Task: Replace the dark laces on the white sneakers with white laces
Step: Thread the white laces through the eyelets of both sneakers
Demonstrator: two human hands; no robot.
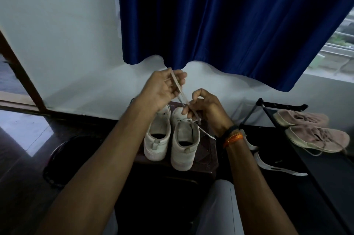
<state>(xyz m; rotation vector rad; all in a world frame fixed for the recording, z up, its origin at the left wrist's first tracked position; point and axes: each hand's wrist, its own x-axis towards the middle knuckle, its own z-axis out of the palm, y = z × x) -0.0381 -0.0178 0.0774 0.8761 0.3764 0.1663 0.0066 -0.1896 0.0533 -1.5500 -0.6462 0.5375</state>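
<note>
My left hand (164, 89) fingers curl round the white lace (177, 86); right hand (206, 109) pinches it lower down. Lace runs taut, diagonal, from upper left down to the right sneaker (184, 142), directly below my right hand. Right hand is nearer the eyelets. 2 sneakers on the stool (210, 158); left sneaker (158, 137) alongside.

white sneakers (170, 138), blue curtain (229, 23) (pink shoes (310, 129))

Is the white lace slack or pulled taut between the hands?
Taut: the white lace runs straight from the raised left hand to the right hand, above the right sneaker.
</note>
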